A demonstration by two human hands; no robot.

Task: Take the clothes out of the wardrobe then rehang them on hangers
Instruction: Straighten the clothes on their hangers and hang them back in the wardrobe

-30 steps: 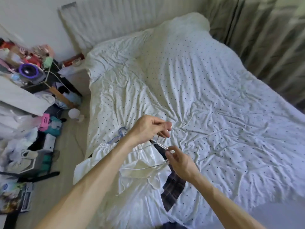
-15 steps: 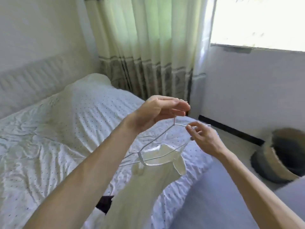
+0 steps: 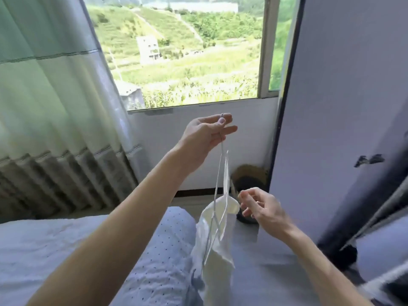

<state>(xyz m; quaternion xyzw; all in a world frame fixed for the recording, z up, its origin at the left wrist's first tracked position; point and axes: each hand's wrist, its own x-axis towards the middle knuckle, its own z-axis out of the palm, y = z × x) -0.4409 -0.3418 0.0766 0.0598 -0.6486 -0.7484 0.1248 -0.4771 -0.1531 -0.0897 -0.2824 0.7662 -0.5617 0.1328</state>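
Head view: left hand (image 3: 207, 134) is raised, thumb and fingers pinching the hook of the wire hanger (image 3: 222, 173). The white garment (image 3: 217, 244) hangs from it below that hand, over the bed (image 3: 66, 239). Right hand (image 3: 261, 209) is just beside the garment's top, fingers loosely curled, gripping nothing.

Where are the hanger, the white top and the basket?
hanger (image 3: 218, 173): head view, on its wire arm below the hook.
top (image 3: 217, 257): head view, on the middle of the hanging cloth.
basket (image 3: 249, 171): head view, on its woven rim.
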